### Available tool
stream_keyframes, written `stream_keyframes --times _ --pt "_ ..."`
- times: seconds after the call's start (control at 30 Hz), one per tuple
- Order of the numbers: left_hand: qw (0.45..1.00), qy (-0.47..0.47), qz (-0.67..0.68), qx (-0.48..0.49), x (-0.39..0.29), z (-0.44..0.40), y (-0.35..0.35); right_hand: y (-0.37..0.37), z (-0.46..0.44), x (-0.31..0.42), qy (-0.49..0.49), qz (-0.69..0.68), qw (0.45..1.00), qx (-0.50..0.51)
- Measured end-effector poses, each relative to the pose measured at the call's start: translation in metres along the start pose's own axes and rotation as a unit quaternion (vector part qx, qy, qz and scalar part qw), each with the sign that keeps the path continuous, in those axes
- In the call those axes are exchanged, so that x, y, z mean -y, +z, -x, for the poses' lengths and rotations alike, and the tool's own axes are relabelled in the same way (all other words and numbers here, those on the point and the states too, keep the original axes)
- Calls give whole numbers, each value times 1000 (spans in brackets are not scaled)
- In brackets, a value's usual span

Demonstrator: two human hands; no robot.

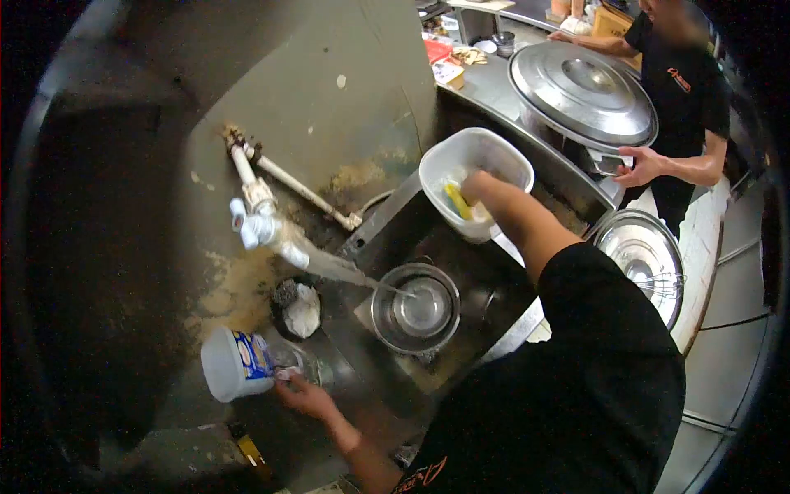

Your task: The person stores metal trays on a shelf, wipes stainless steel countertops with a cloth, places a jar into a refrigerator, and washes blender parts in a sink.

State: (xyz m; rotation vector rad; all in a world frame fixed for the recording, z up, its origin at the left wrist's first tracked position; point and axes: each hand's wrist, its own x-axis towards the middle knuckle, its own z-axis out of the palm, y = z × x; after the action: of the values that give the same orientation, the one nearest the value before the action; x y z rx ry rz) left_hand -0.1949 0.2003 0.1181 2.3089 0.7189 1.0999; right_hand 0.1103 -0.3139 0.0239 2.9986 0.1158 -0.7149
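Note:
My right hand (476, 189) reaches down into a white plastic tub (433, 170) at the sink's far corner. Against its fingers is a yellow sponge (457, 202), its far side hidden by the hand. My left hand (306, 398) is at the lower left, fingers curled at the edge of a clear container (298, 360); what the fingertips grip is too small to make out. Beside it stands a translucent plastic tub with a blue label (226, 366). Water from a white tap (271, 235) runs into a metal bowl (380, 317) in the sink.
A dark bowl with a white lump and a scourer (300, 311) sits left of the sink. Across the counter, a person in black (679, 99) has hands by a large lidded metal pot (584, 90). A metal basin with a whisk (638, 247) is to my right.

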Motion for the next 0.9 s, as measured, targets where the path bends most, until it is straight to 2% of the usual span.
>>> stream_keyframes --times 0.03,0.1,0.17,0.23,0.27,0.3,0.33,0.37,0.4,0.47,0.53,0.6,0.63,0.67,0.7,0.8,0.83,0.9 --pt "999 18 37 -8 -8 9 17 11 -23 -3 0 4 999 -39" --pt "994 53 96 -10 -26 27 50 11 -24 -12 -16 0 998 -57" --pt "969 -44 235 66 -54 46 81 -31 15 -14 -48 -8 998 -32" --pt "961 -32 234 146 -49 66 123 -10 -28 -36 -53 -60 983 -164" --pt "940 -66 250 223 -71 76 127 -46 10 -32 -37 -75 980 -181" --pt "909 -136 300 256 -85 88 138 -46 14 -37 -76 -123 944 -296" --pt "822 -265 408 297 -81 98 165 -111 93 -2 -49 -276 934 -222" --pt "807 -250 390 365 -90 100 174 -130 131 18 -70 -465 859 -203" --pt "738 -333 457 368 -105 99 183 -134 148 37 -130 -578 771 -232" --pt "650 -375 515 414 -106 98 211 -141 175 77 -130 -558 800 -178" --pt "628 -414 521 403 -110 101 234 -111 170 115 -176 -482 805 -298" --pt "598 -436 544 395 -110 104 258 -46 126 151 -157 -456 792 -375" --pt "578 -439 564 393 -99 105 268 -31 133 175 -159 -411 823 -358" --pt "557 -443 583 392 -95 105 273 -6 135 195 -202 -389 812 -385" --pt "561 -488 559 367 -108 97 252 11 142 214 -220 -382 813 -381" --pt "580 -543 538 281 -99 92 232 35 159 231 -244 -411 821 -313" --pt "539 -547 580 273 -62 98 255 37 158 231 -198 -493 805 -264" --pt "494 -561 572 338 -35 95 264 31 142 218 -98 -635 749 -162"
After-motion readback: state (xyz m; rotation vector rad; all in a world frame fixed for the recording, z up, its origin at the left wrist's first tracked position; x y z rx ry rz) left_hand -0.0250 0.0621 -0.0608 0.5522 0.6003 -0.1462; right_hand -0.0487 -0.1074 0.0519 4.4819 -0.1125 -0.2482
